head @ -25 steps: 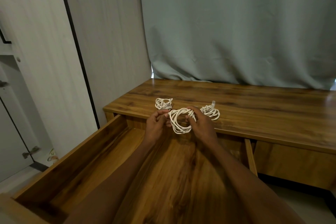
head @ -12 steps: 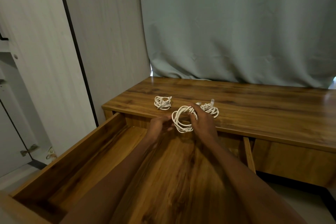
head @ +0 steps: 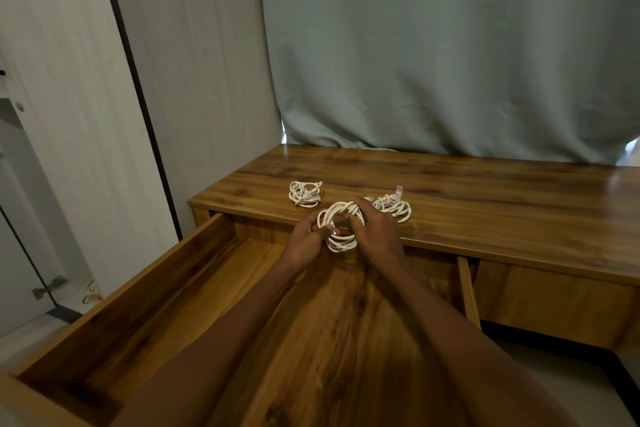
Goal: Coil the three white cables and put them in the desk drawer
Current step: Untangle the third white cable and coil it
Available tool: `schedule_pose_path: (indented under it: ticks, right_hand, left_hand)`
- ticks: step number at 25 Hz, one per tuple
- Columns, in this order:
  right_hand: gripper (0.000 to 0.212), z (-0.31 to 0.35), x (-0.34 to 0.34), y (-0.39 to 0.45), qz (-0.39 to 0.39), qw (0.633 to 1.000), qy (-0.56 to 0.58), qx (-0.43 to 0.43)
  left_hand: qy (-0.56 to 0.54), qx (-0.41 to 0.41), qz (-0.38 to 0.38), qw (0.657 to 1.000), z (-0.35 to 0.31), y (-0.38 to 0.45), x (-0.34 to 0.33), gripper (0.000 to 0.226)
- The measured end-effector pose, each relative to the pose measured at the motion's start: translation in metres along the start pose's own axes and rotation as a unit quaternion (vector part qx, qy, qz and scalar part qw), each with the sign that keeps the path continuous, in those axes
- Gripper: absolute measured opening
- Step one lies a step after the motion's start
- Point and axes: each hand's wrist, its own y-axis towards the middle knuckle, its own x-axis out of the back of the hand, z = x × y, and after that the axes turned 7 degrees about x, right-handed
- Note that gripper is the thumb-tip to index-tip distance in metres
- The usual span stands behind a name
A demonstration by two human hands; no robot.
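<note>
Standing open at the near left, the wooden drawer holds no cable. Farther off on the desk lies one coiled cable. The left hand and right hand both grip a cable loop above the drawer's far end. A third coil lies on the desk just right of them.
</note>
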Motion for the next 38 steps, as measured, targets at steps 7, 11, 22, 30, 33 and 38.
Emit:
schedule_pose_path:
  ticks: [7, 11, 22, 30, 33, 38]
  right_hand:
    - [0.039, 0.001, 0.008, 0.002, 0.012, 0.999, 0.034, -0.03]
    - [0.04, -0.001, 0.004, 0.002, 0.013, 0.999, 0.026, -0.026]
    - [0.039, 0.002, 0.006, 0.003, 0.015, 1.0, 0.014, -0.012]
    - [0.037, 0.005, 0.0, 0.001, 0.003, 0.999, 0.036, -0.035]
    - [0.037, 0.002, 0.003, 0.003, 0.012, 0.999, 0.03, -0.038]
    - [0.038, 0.0, 0.002, 0.002, 0.011, 0.999, 0.027, -0.039]
  left_hand:
    - [-0.116, 0.035, 0.098, 0.988, -0.004, -0.007, 0.011, 0.041]
    - [-0.114, 0.038, 0.088, 0.989, -0.006, -0.006, 0.013, 0.041]
    - [-0.165, 0.056, 0.118, 0.978, -0.006, -0.01, 0.006, 0.019]
    - [-0.24, 0.052, 0.083, 0.966, -0.001, -0.008, -0.015, 0.043]
    - [-0.265, 0.05, 0.065, 0.961, 0.002, -0.001, -0.015, 0.034]
    - [-0.188, 0.041, 0.035, 0.981, 0.004, 0.002, -0.013, 0.035]
